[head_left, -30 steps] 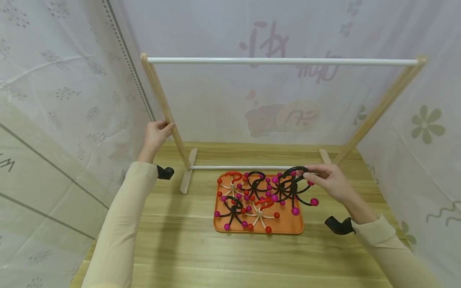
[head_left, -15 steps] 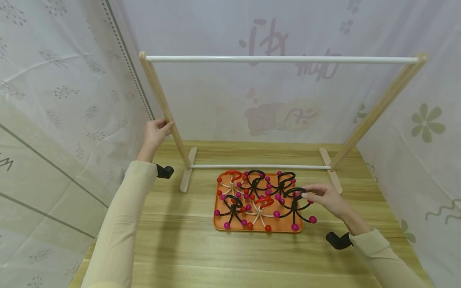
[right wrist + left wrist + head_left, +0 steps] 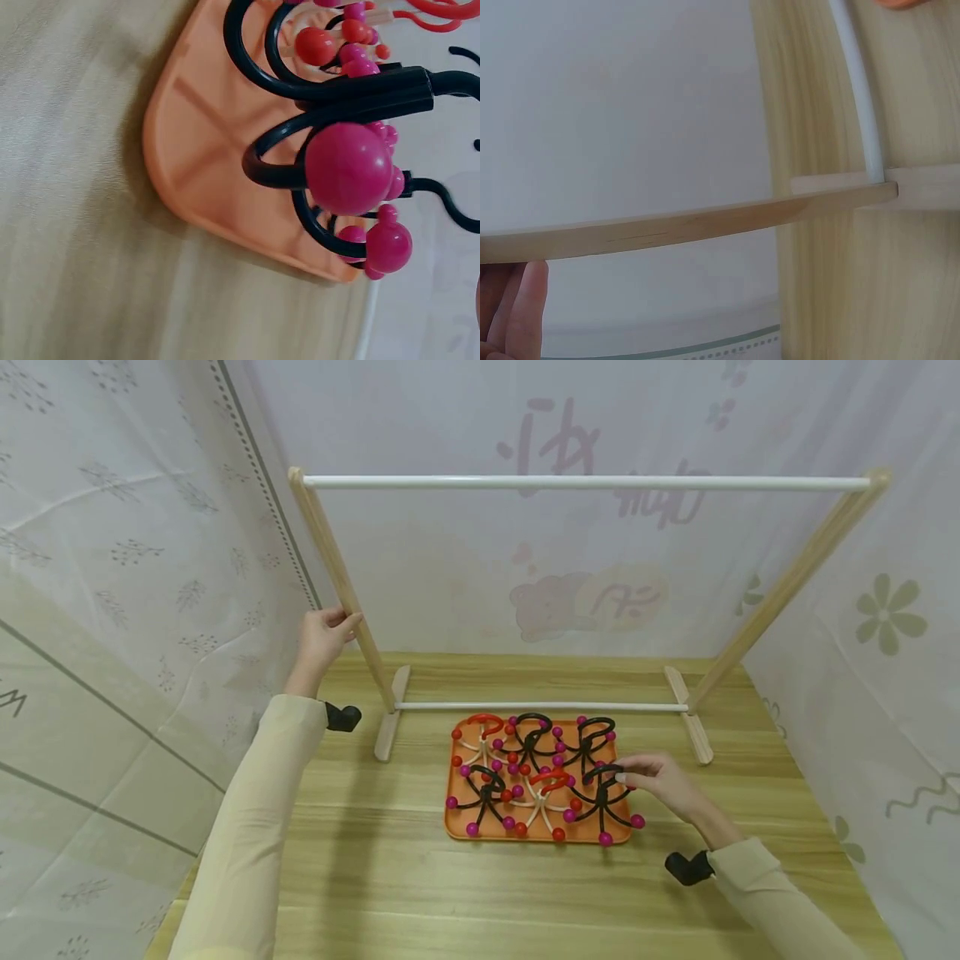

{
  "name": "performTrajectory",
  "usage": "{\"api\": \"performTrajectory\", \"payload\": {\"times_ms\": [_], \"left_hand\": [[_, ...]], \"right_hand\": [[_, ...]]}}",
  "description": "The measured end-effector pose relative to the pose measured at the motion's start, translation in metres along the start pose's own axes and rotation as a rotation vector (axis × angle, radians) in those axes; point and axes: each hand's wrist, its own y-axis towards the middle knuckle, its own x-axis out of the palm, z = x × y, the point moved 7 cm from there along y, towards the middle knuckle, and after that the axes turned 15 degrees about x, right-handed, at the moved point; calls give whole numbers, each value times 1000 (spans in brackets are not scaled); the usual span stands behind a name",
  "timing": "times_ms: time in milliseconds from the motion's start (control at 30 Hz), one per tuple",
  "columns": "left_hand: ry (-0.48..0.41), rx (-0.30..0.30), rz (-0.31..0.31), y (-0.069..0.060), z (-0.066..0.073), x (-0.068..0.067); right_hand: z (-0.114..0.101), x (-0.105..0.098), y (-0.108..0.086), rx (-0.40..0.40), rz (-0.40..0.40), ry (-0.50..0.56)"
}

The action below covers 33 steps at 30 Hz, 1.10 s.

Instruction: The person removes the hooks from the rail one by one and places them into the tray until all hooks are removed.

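My left hand point(image 3: 321, 639) holds the left wooden post point(image 3: 330, 558) of a rack between thumb and fingers. In the left wrist view, the fingers point(image 3: 529, 307) touch the edge of the post point(image 3: 667, 229). My right hand point(image 3: 663, 783) pinches the curved top of a black multi-arm hook point(image 3: 602, 800) with magenta ball ends. That hook stands over the front right corner of an orange tray point(image 3: 195, 135). Seen from the right wrist, a magenta ball point(image 3: 349, 169) is close to the camera, and the pinching fingertips are mostly out of frame.
Other black hooks point(image 3: 487, 793) and cream hooks with red tops point(image 3: 542, 797) stand on the tray. The rack's white upper bar point(image 3: 585, 482) spans above, its lower bar point(image 3: 540, 706) just behind the tray. Patterned curtains point(image 3: 420, 577) surround the wooden table point(image 3: 420, 893).
My right hand has brought the black hook down and toward me, from above the tray's back right to its front right corner. My left hand stays on the post.
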Motion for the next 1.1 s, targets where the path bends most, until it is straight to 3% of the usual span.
{"api": "performTrajectory", "payload": {"times_ms": [433,900,1100], "left_hand": [[4,0,-11,0,-1,1],[-19,1,1,0,2,0],[-11,-1,-11,-1,3,1]], "right_hand": [[25,-2,5,56,25,118],[29,-5,4,-3,33,111],[30,-4,1,-28,-26,143]]}}
